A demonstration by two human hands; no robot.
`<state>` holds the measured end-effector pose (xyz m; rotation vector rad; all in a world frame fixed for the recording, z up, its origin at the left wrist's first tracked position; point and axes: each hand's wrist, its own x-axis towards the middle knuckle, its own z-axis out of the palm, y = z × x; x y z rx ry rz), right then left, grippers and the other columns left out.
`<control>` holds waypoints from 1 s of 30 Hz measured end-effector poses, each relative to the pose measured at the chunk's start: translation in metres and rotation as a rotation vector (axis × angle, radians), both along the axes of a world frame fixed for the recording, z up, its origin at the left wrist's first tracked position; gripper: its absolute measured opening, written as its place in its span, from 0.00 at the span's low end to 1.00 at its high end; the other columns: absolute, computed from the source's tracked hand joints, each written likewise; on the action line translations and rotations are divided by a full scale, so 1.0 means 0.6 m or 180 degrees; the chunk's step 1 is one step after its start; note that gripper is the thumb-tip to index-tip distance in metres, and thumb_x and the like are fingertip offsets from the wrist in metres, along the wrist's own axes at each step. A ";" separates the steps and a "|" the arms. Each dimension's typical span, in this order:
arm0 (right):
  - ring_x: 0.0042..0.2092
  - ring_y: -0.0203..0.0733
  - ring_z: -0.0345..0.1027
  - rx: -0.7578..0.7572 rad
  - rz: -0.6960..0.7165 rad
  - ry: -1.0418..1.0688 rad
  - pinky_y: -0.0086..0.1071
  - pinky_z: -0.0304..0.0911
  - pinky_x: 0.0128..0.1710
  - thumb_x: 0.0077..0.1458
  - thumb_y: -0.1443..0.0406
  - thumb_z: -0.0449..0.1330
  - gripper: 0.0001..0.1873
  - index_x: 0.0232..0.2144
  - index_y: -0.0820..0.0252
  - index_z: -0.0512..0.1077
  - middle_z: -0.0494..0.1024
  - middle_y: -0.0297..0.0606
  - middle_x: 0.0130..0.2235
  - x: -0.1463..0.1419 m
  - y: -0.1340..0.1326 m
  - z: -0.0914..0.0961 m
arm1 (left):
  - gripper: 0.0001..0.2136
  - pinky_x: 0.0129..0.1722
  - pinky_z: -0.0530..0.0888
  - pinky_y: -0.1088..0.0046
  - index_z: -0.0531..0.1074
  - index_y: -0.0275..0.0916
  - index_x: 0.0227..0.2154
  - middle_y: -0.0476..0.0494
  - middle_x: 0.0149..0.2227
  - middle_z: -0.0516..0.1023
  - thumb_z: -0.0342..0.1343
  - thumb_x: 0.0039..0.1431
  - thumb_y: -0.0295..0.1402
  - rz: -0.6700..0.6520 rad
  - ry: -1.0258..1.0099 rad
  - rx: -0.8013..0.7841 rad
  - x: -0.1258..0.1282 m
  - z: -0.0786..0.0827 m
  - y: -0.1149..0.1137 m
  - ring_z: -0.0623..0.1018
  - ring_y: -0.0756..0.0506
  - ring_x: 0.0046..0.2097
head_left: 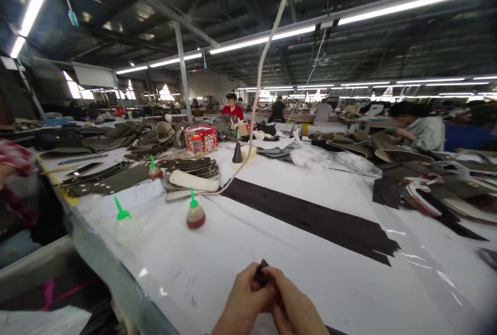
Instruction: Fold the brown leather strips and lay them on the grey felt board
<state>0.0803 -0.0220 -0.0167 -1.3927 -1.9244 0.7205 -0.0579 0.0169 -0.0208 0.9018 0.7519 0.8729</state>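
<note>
Close together at the bottom centre are my left hand (243,299) and my right hand (295,304), both closed. Their fingertips pinch a small dark piece of material (261,273) that looks like fabric or leather; most of it is hidden by my fingers. A bit of dark material also shows below my right hand at the frame's bottom edge. Beyond my hands, long dark strips (310,217) lie in a flat stack across the white table (186,293). To the left stand a squeeze bottle with reddish liquid (195,216) and a clear squeeze bottle (126,226), both green-tipped.
Further back are another squeeze bottle (155,171), pale straps (194,181), a red box (202,139) and a black cone (237,154). A pale hose (261,66) hangs down to the table. Bag parts (430,185) pile up at right. People work nearby.
</note>
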 end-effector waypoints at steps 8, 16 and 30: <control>0.41 0.42 0.69 0.0253 0.0261 0.0038 0.34 0.64 0.44 0.57 0.69 0.48 0.28 0.61 0.59 0.52 0.73 0.41 0.41 0.002 0.009 0.008 | 0.20 0.31 0.72 0.69 0.72 0.34 0.29 0.45 0.27 0.75 0.66 0.39 0.45 0.0146 0.0276 -0.0164 -0.020 0.013 0.007 0.75 0.45 0.30; 0.37 0.43 0.68 -0.0764 -0.0051 -0.0182 0.32 0.60 0.38 0.49 0.67 0.57 0.18 0.44 0.58 0.72 0.76 0.37 0.36 0.005 0.033 0.087 | 0.17 0.27 0.69 0.77 0.76 0.34 0.29 0.45 0.27 0.75 0.67 0.38 0.42 0.0442 0.0667 0.0042 -0.049 0.036 0.025 0.73 0.49 0.28; 0.31 0.38 0.63 -0.2585 -0.0486 0.0798 0.28 0.55 0.30 0.36 0.64 0.56 0.20 0.36 0.57 0.75 0.71 0.33 0.29 0.319 -0.111 0.093 | 0.19 0.26 0.76 0.76 0.75 0.33 0.34 0.44 0.31 0.76 0.71 0.36 0.34 0.0991 0.0954 -0.0221 -0.130 0.009 0.067 0.76 0.47 0.30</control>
